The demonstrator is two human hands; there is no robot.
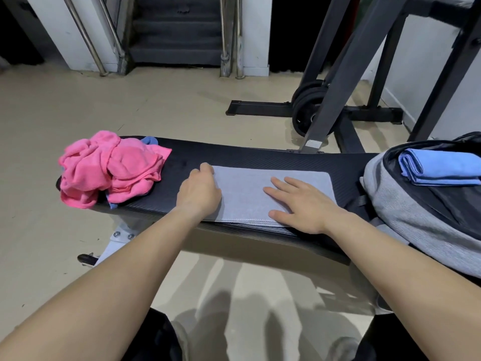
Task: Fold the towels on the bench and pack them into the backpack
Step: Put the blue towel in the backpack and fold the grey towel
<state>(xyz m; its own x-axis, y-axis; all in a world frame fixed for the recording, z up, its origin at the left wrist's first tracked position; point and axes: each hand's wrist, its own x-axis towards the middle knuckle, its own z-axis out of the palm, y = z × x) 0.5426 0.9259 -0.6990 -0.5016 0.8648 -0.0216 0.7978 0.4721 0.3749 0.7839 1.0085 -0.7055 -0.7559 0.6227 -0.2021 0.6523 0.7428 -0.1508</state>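
I am seeing a dark metal rack (347, 74) standing on the tan floor (130, 105) — round black weights (305, 108) are sitting low by its foot. Grey stairs (177, 35) are going up at the back — shiny rails (84, 35) are running beside them.

I am watching the backpack (406, 212) running off the right edge, so its far side is escaping me, and the folded blue towel (442, 165) lying in its opening is getting clipped there too. The backpack is also covering the right end of the desk (273, 158). Under the pink towels (109, 168) a blue cloth (149, 140) is peeking out at two spots, the rest lying buried. The left hand (199, 190) is hiding the left edge of the grey towel (247, 194), its fingertips curling round it out of my sight. The right hand (299, 204) is masking part of the near hem. The rack (335, 82) is blocking part of the weight plates (304, 110).
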